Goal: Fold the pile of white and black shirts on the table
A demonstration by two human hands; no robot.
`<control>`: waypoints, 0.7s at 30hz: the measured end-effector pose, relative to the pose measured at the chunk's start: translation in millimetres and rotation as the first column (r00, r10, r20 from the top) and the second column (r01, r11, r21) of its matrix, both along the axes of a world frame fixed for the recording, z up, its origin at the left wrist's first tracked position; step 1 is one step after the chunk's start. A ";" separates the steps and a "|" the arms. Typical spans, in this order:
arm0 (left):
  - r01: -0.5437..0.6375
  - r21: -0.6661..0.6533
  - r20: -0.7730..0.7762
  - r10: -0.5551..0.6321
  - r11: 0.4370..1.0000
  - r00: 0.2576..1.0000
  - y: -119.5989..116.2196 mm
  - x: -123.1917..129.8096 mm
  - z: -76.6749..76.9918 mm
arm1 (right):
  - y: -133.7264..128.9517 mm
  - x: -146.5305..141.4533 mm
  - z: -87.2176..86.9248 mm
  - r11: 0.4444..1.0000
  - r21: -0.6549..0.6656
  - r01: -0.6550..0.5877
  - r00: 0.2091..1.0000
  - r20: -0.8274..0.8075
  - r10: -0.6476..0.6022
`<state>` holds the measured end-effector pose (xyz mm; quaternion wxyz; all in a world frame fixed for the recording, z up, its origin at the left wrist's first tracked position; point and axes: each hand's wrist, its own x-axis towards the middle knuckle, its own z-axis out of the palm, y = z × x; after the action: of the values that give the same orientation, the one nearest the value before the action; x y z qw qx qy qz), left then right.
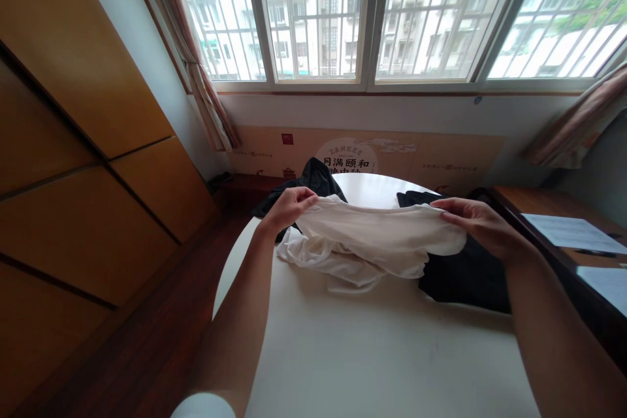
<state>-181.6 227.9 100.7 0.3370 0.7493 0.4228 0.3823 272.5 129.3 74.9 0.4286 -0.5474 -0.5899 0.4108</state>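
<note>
A white garment [377, 228] is stretched between my two hands above a round white table [392, 353]. My left hand [290, 207] pinches its upper left edge, and my right hand [473, 219] grips the upper right end between thumb and fingers. The garment's lower part lies crumpled on the table. Behind my left hand is a heaped black cloth [316, 176]. Another black cloth [465, 277] lies on the table beneath and beside my right hand, partly hidden by the white fabric.
At the right stands a wooden desk [514, 199] with paper sheets [573, 232] and a pen. Wooden cabinets [98, 209] line the left side. A printed board [274, 144] leans under the barred window, with curtains [208, 104] at its sides.
</note>
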 end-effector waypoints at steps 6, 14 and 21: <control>0.057 0.003 0.050 -0.057 0.998 0.997 -2.5 2.6 0.2 | 3.8 3.6 -5.6 0.978 -0.090 -0.187 0.982 0.026 0.189; -0.057 0.013 -0.086 0.058 0.998 0.995 -2.0 11.7 -3.3 | 0.1 -12.8 2.5 0.978 -0.192 -0.086 0.976 0.182 0.122; 0.030 -0.003 -0.040 -0.030 1.000 0.999 -1.4 7.1 -3.9 | 4.6 -8.4 -4.1 0.996 -0.059 -0.063 0.993 0.093 0.068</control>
<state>-174.4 226.5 96.9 0.3351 0.7627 0.4188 0.3614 264.1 134.0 70.8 0.3709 -0.5585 -0.6155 0.4144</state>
